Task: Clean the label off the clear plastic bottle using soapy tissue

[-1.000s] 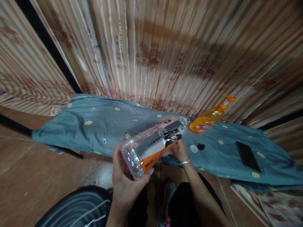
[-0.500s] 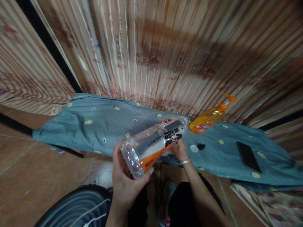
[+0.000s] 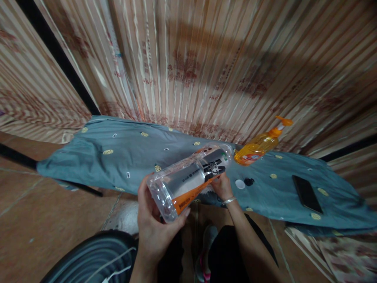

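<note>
Both hands held one thing between them — a clear plastic bottle with a grey, black and orange label, lying almost on its side in the air above the person's lap. At the near-left end, the left hand cupped the bottle's base from below, thumb curled up one side and fingers wrapped under the other, closed firmly around it. From there the long axis ran up and away to the right, so that the neck end pointed toward the far right, over the edge of the blue patterned cloth. Under the label's far part, the right hand gripped from beneath, fingers pressed against the plastic; a thin bracelet showed at that wrist. The left hand was thus nearer the person, the right hand farther out along the same axis.

Farther right on the cloth lay a small white cap and a dark cap, just beside each other, then an orange pump bottle tipped on its side — and, well apart at the far right, a black phone.
</note>
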Motion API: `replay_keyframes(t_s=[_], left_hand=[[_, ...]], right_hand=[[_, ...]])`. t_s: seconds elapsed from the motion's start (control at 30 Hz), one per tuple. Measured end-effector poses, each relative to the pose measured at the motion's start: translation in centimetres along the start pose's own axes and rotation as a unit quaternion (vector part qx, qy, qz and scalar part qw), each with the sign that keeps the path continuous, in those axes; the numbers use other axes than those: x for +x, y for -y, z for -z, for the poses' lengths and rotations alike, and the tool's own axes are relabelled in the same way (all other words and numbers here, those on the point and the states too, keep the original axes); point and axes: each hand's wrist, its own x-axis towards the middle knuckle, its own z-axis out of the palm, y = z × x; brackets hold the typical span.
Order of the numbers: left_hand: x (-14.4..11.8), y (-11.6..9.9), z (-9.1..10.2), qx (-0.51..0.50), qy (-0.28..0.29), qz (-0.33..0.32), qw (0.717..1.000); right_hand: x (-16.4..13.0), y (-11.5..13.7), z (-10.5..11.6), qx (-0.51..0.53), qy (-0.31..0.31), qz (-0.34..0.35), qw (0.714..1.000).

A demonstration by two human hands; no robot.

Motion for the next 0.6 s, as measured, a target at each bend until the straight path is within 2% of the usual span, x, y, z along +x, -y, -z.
replay_keyframes(t_s=[0.17,0.4,0.53,0.6], left_hand=[[0.00,-0.68,-0.60,-0.044,-0.036,0.041,0.998],[0.11,-0.15,-0.05,0.008,0.014,-0.006,1.000],[0.09,-0.45,-0.09,-0.006,-0.024,0.009,1.000],[0.06,-0.49,-0.03,0.001,0.006,0.006,1.000]], right_hand=[[-0.08,-0.17,-0.09,0.010,-0.008,0.013,1.000],[-0.15,-0.01,-0.10,0.007,-0.017,0.012,1.000],[-0.10,-0.09,-0.02,-0.002,-0.009,0.012,1.000],[-0.12,-0.12,-0.05,0.003,-0.008,0.013,1.000]])
